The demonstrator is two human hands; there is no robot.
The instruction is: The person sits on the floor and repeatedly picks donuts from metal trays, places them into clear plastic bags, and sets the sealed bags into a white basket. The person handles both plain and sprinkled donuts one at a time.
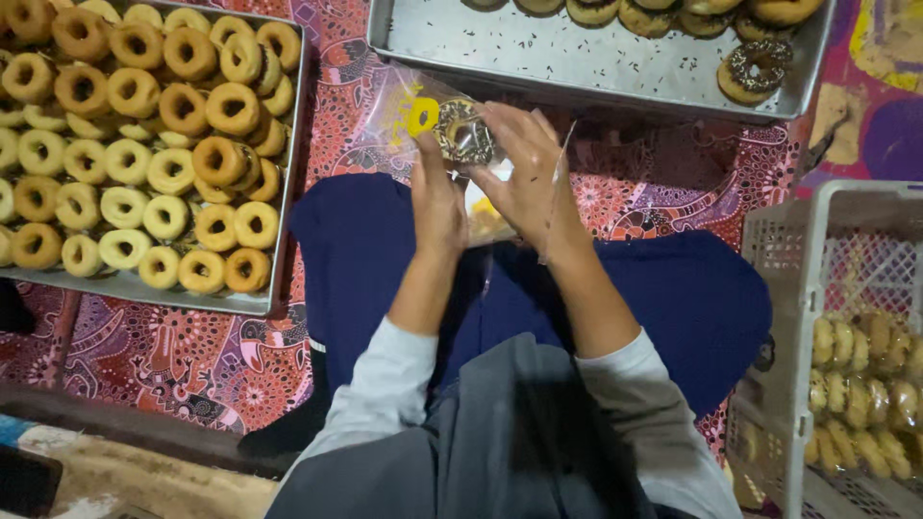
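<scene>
A chocolate-sprinkled doughnut (463,136) sits inside a clear plastic bag (399,108) with a yellow printed mark. Both of my hands hold this bag above my lap. My left hand (435,197) grips the bag's near left side, fingers pointing up. On the right, my right hand (524,168) wraps over the bag, partly covering the doughnut. More clear bags hang below my hands, with something yellow showing through them.
A metal tray (277,226) full of plain doughnuts lies at the left. A second metal tray (538,53) at the top holds sprinkled doughnuts (756,69). A white plastic crate (798,288) with bagged doughnuts stands at the right. A patterned cloth (183,360) covers the floor.
</scene>
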